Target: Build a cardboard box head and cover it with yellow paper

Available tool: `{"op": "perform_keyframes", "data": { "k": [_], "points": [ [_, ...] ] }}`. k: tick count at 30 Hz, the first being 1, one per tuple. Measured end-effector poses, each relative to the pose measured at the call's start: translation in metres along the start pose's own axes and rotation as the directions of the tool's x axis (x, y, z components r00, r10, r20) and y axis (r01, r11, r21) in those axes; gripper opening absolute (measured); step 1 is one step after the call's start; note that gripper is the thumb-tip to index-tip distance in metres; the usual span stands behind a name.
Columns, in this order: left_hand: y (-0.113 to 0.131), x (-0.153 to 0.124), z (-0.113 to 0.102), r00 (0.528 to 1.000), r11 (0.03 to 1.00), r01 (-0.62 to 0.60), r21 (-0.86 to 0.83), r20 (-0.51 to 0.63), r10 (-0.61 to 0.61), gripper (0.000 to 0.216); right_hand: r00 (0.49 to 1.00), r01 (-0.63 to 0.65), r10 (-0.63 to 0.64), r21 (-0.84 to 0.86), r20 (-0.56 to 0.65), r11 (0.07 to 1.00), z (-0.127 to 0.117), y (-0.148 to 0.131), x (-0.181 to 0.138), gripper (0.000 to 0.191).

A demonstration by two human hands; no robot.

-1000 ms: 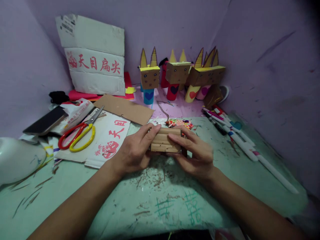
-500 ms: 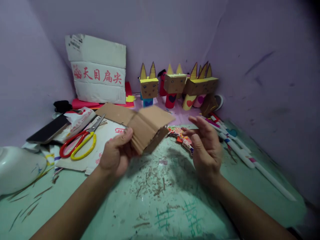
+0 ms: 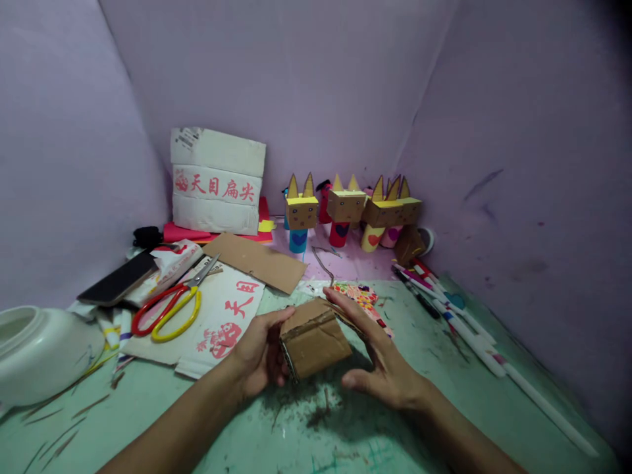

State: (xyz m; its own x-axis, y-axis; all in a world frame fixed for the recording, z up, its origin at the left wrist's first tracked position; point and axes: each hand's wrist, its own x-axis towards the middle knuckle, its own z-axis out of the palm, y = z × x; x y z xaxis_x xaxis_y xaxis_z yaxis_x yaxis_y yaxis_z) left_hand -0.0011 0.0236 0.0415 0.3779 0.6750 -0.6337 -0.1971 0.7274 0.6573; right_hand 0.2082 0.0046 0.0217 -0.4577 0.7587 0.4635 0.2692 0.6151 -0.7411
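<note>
A folded piece of brown cardboard (image 3: 316, 345), bent into an open box shape with a flap facing me, is held just above the table. My left hand (image 3: 264, 352) grips it at the left edge, thumb on top and fingers underneath. On the other side, my right hand (image 3: 382, 355) is open, its fingers stretched along the cardboard's right flap and its thumb apart. Whether those fingers press on the flap I cannot tell. Behind the cardboard lies a patterned, colourful piece (image 3: 360, 296), partly hidden by my right hand.
Scissors (image 3: 180, 299) with red and yellow handles lie on white printed cardboard (image 3: 241, 306) at left, beside a black phone (image 3: 118, 270) and a white pot (image 3: 44, 355). Cardboard-headed figures (image 3: 301, 214) stand along the back. Several markers (image 3: 469, 336) lie at right.
The cardboard has come lower and turned, with its flap now facing me. My right hand has moved in from the right to beside it. The view has tilted up.
</note>
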Motion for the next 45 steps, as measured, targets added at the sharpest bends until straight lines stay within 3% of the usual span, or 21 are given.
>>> {"op": "perform_keyframes", "data": {
  "k": [6, 9, 14, 18, 21, 24, 28, 30, 33, 36, 38, 40, 43, 45],
  "points": [
    [0.000, 0.001, 0.003, 0.997, 1.000, 0.004, 0.012, -0.082, -0.003, 0.042, 0.998, 0.068, -0.065, -0.150, 0.027, 0.986, 0.010, 0.007, -0.003, 0.072],
    [0.001, 0.000, 0.005, 0.997, 1.000, -0.006, -0.003, -0.076, 0.006, 0.043, 0.997, 0.071, -0.071, -0.158, 0.008, 0.985, 0.016, 0.007, -0.005, 0.078],
    [-0.001, -0.002, 0.007, 0.993, 0.994, 0.098, 0.042, 0.056, -0.100, 0.054, 0.990, 0.015, -0.018, -0.023, -0.136, 1.000, 0.023, 0.012, -0.006, 0.073],
    [-0.015, 0.000, 0.007, 0.984, 0.961, 0.136, 0.241, 0.077, -0.158, 0.060, 0.968, -0.021, 0.049, 0.113, -0.244, 0.993, 0.018, 0.012, -0.003, 0.070],
    [-0.022, 0.003, 0.005, 0.994, 0.907, -0.099, 0.408, 0.079, 0.073, 0.041, 0.952, -0.105, 0.142, 0.143, -0.273, 0.984, 0.009, 0.005, -0.001, 0.077],
    [-0.018, 0.004, 0.000, 0.931, 0.776, -0.342, 0.530, 0.078, 0.357, 0.022, 0.948, -0.193, 0.201, 0.058, -0.246, 0.979, -0.003, -0.004, 0.002, 0.072],
    [-0.001, -0.001, -0.010, 0.880, 0.718, -0.368, 0.591, -0.028, 0.474, 0.029, 0.975, -0.204, 0.189, -0.140, -0.114, 0.969, -0.013, -0.015, 0.010, 0.061],
    [0.005, -0.006, -0.014, 0.826, 0.652, -0.466, 0.598, 0.030, 0.563, 0.044, 0.989, -0.149, 0.144, -0.182, -0.041, 0.972, -0.012, -0.020, 0.017, 0.056],
    [0.007, -0.015, -0.017, 0.697, 0.441, -0.636, 0.633, 0.228, 0.679, 0.060, 0.995, -0.097, 0.096, -0.201, -0.013, 0.975, -0.004, -0.026, 0.032, 0.051],
    [0.008, -0.018, -0.019, 0.600, 0.249, -0.656, 0.713, 0.291, 0.746, 0.056, 0.993, -0.118, 0.121, -0.178, 0.003, 0.977, 0.008, -0.027, 0.043, 0.058],
    [0.010, -0.018, -0.022, 0.590, 0.217, -0.616, 0.757, 0.261, 0.765, 0.047, 0.986, -0.169, 0.170, -0.085, 0.003, 0.982, 0.014, -0.023, 0.044, 0.067],
    [0.012, -0.017, -0.026, 0.615, 0.234, -0.580, 0.780, 0.232, 0.754, 0.042, 0.972, -0.235, 0.236, 0.114, 0.006, 0.965, 0.016, -0.016, 0.040, 0.069],
    [0.013, -0.014, -0.031, 0.652, 0.264, -0.572, 0.776, 0.235, 0.721, 0.043, 0.930, -0.342, 0.365, 0.440, 0.034, 0.830, 0.016, -0.005, 0.032, 0.059],
    [0.010, -0.013, -0.031, 0.662, 0.287, -0.584, 0.759, 0.241, 0.710, 0.042, 0.890, -0.406, 0.452, 0.545, 0.055, 0.734, 0.016, 0.001, 0.029, 0.057]
  ]
}}
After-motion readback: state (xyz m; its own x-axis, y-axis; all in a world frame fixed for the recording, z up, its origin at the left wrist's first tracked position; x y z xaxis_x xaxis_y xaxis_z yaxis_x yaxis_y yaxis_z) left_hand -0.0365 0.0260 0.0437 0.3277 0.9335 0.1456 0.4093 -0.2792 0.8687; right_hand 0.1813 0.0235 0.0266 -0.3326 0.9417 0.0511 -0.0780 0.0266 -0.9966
